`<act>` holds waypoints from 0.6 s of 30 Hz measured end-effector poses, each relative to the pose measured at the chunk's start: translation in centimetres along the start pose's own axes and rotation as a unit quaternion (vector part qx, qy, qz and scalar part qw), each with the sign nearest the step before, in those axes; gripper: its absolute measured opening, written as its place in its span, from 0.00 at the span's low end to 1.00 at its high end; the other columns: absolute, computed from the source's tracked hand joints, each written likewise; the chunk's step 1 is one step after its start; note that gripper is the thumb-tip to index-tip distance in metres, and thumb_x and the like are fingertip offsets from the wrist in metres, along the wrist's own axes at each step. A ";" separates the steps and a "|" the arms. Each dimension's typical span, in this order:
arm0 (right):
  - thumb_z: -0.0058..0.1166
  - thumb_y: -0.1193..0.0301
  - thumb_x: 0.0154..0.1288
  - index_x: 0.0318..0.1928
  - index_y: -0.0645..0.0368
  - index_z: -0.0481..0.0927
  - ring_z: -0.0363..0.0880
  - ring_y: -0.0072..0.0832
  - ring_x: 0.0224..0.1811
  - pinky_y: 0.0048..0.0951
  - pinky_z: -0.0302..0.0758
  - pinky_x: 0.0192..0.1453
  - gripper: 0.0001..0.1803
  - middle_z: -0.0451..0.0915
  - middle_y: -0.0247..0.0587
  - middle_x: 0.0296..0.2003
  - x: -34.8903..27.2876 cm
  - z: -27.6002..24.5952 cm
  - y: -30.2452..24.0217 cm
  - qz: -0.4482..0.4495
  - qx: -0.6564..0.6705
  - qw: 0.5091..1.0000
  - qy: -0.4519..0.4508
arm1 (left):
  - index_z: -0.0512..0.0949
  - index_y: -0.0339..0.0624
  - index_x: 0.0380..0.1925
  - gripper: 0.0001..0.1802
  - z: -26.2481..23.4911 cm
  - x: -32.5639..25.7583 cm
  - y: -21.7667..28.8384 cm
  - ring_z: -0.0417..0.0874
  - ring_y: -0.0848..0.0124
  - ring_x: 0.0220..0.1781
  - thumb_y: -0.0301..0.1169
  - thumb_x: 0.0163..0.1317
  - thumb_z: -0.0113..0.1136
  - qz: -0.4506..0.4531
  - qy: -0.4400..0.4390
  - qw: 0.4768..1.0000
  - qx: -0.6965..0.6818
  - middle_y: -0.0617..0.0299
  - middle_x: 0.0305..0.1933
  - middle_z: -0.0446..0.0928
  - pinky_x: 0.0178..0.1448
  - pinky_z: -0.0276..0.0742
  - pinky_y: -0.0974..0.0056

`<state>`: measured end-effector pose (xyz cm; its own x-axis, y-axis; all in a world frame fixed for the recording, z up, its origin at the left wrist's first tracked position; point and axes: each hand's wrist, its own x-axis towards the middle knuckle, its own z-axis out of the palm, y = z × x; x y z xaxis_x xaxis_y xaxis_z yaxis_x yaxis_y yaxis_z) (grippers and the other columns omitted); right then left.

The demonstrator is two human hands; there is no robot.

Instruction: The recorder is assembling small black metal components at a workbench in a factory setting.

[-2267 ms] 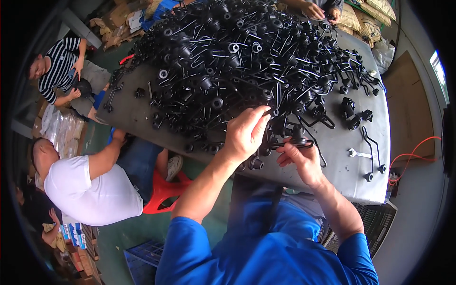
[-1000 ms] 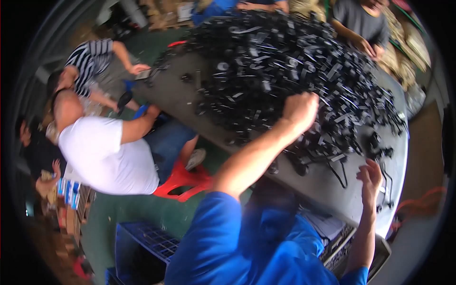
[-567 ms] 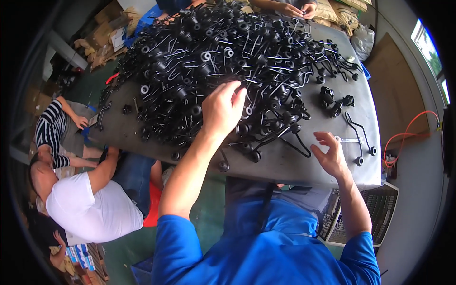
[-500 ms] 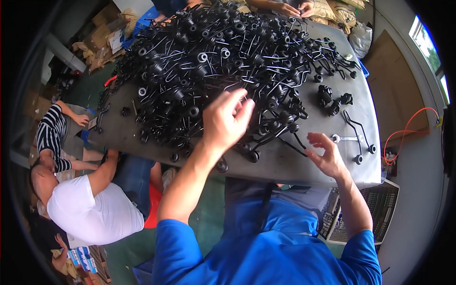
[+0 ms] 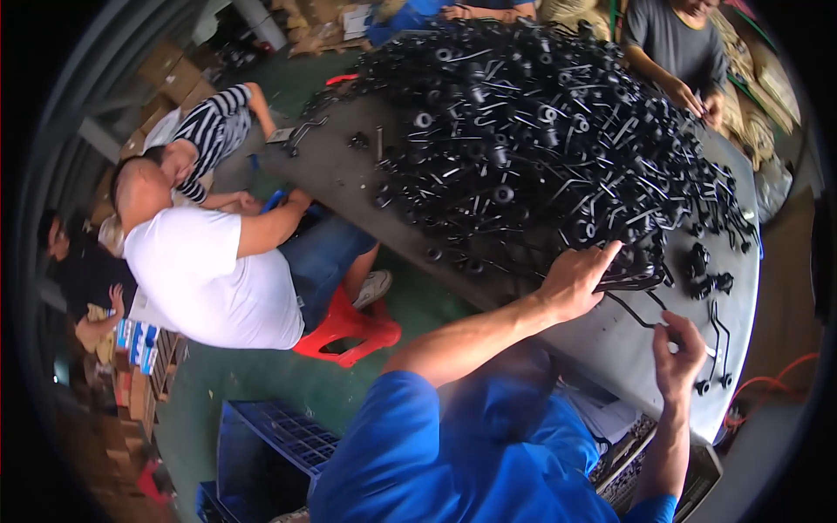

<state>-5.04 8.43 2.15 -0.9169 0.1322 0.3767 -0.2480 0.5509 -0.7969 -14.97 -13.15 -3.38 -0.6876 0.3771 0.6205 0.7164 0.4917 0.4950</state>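
A large heap of black bent metal rods with rubber bushings (image 5: 523, 148) covers the grey table (image 5: 349, 174). My left hand (image 5: 575, 283) reaches to the heap's near right edge, index finger stretched out and thumb apart from it; its other fingers are partly hidden. Several black rods lie beside its fingertips. My right hand (image 5: 682, 353) is closed in a pinch at the end of a black bent rod (image 5: 635, 315) that runs toward my left hand. Just beyond my right hand lie two bent rods with bushings (image 5: 717, 340) and a group of black rubber pieces (image 5: 708, 277).
On the left, a person in a white shirt (image 5: 209, 270) sits on a red stool (image 5: 344, 327), near one in a striped shirt (image 5: 214, 122). Another person (image 5: 676, 52) handles something across the table. Blue crates (image 5: 270, 436) stand on the floor, an orange hose (image 5: 767, 383) at right.
The view has swung, shifting the scene rightward. My left hand has moved from over the heap to its near edge. My right hand has gone from open to pinching the rod's end.
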 end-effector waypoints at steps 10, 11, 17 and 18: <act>0.57 0.68 0.66 0.29 0.62 0.74 0.64 0.11 0.15 0.15 0.59 0.19 0.12 0.68 0.25 0.14 5.4 -7.5 -2.5 0.002 0.000 1.000 0.019 | 0.67 0.34 0.56 0.29 -0.6 2.3 -1.2 0.75 0.61 0.37 0.25 0.51 0.60 -0.009 0.058 0.990 0.131 0.58 0.35 0.73 0.41 0.69 0.56; 0.56 0.66 0.67 0.25 0.61 0.72 0.59 0.09 0.13 0.16 0.54 0.16 0.15 0.65 0.24 0.13 6.9 -7.4 -1.8 0.004 -0.057 0.997 0.042 | 0.67 0.33 0.57 0.29 -0.1 2.4 -0.8 0.74 0.62 0.37 0.25 0.52 0.58 -0.015 0.054 0.989 0.140 0.58 0.35 0.73 0.42 0.68 0.57; 0.58 0.58 0.65 0.24 0.57 0.72 0.63 0.16 0.09 0.22 0.57 0.11 0.18 0.65 0.26 0.13 10.3 -4.1 8.5 0.199 -0.056 0.973 -0.104 | 0.66 0.30 0.59 0.30 0.4 2.6 -0.2 0.74 0.61 0.41 0.24 0.52 0.56 -0.067 0.014 0.988 0.141 0.55 0.38 0.73 0.45 0.66 0.57; 0.58 0.59 0.64 0.24 0.57 0.71 0.64 0.16 0.09 0.21 0.59 0.12 0.18 0.66 0.27 0.14 10.1 -3.2 8.7 0.219 -0.053 0.970 -0.093 | 0.65 0.29 0.59 0.31 0.5 2.6 -0.2 0.74 0.61 0.42 0.23 0.52 0.56 -0.079 0.009 0.988 0.131 0.55 0.39 0.74 0.45 0.66 0.57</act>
<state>-15.44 17.20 0.54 -0.9701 0.2268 -0.0865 0.2023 0.5588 -0.8042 -16.96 -11.84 -2.14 -0.7847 0.2670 0.5594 0.5431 0.7312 0.4129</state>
